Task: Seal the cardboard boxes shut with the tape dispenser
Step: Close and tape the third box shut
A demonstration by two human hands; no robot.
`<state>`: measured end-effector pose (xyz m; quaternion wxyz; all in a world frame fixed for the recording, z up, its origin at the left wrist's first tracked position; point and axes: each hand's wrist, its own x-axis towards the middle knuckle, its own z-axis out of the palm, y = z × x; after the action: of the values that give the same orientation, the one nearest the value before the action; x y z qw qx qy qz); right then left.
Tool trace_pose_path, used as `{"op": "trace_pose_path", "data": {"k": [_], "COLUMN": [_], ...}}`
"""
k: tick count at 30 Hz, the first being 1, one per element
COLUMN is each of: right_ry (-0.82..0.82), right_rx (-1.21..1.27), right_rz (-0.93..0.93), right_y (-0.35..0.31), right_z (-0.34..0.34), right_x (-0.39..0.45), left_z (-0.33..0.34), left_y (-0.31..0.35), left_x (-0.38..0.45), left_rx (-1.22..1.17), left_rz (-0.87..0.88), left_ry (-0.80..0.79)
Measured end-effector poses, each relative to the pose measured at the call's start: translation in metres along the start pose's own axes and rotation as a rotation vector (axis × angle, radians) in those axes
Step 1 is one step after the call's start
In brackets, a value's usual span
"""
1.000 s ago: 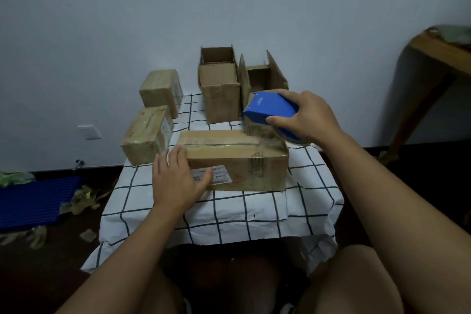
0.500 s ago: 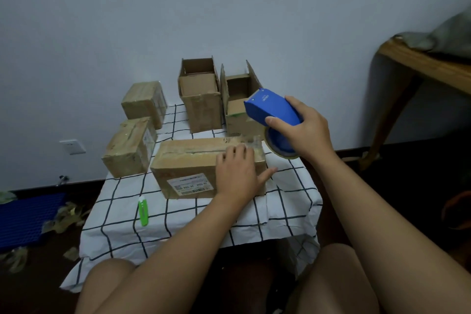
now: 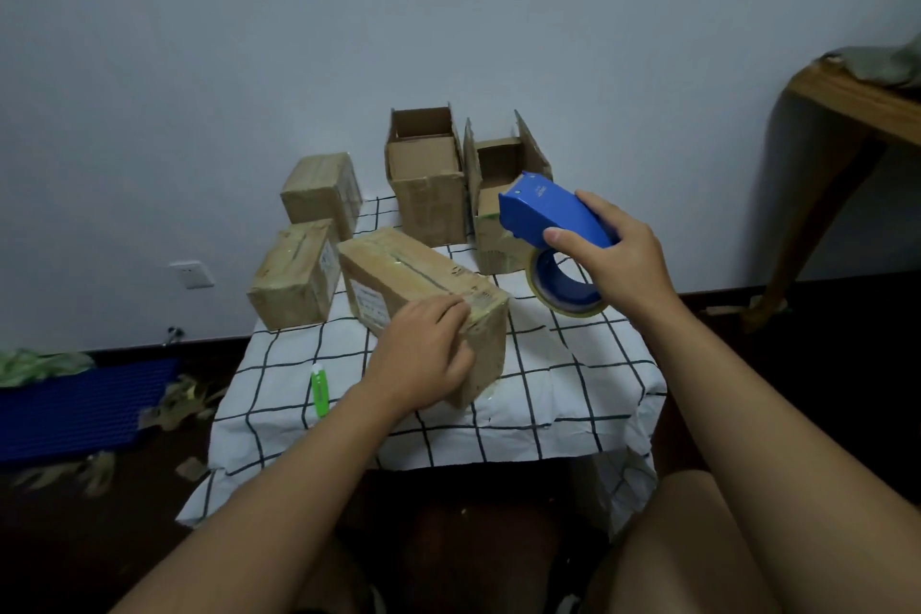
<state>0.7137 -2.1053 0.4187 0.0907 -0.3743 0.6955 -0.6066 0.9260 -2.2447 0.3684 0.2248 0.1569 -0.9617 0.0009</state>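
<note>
A long taped cardboard box (image 3: 413, 277) lies diagonally on the small table with the checked cloth (image 3: 573, 394). My left hand (image 3: 423, 357) grips its near end, fingers curled over the top edge. My right hand (image 3: 615, 259) holds the blue tape dispenser (image 3: 553, 214) in the air to the right of that box, clear of it, with the tape roll (image 3: 563, 289) hanging below. Two open boxes (image 3: 426, 180) (image 3: 501, 209) stand at the back of the table. Two closed, taped boxes (image 3: 296, 274) (image 3: 321, 187) sit at the left.
A green utility knife (image 3: 319, 389) lies on the cloth near the front left. A wooden table (image 3: 857, 102) stands at the right. On the floor at the left are a blue mat (image 3: 75, 409) and tape scraps (image 3: 184, 401). My knees are below the table's front edge.
The long box has turned from crosswise to diagonal. My left hand moved from its left part to its other end. The dispenser has lifted off the box, to the right.
</note>
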Motion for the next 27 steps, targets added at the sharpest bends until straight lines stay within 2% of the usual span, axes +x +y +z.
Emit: {"op": "trace_pose_path", "data": {"k": [6, 12, 14, 17, 21, 27], "right_ry": [-0.071, -0.115, -0.135, -0.147, -0.148, -0.206], "right_rx": [0.013, 0.021, 0.012, 0.0, -0.004, 0.011], "right_rz": [-0.025, -0.027, -0.024, -0.027, -0.027, -0.044], "right_y": [-0.011, -0.023, -0.024, -0.026, -0.027, -0.03], "right_z": [0.025, 0.055, 0.062, 0.068, 0.075, 0.086], "right_x": [-0.008, -0.018, -0.021, -0.022, -0.02, -0.018], "left_z": [-0.014, -0.007, -0.005, 0.0, 0.005, 0.004], "left_y": [-0.045, -0.07, -0.075, -0.075, -0.067, -0.086], "left_x": [-0.037, -0.046, -0.044, -0.041, -0.028, -0.03], "left_rx": [0.017, -0.119, -0.166, -0.198, -0.291, -0.376], "left_rz": [-0.008, -0.193, -0.208, -0.209, -0.327, -0.277], "left_ry": [-0.026, -0.039, -0.034, 0.057, 0.211, 0.193]}}
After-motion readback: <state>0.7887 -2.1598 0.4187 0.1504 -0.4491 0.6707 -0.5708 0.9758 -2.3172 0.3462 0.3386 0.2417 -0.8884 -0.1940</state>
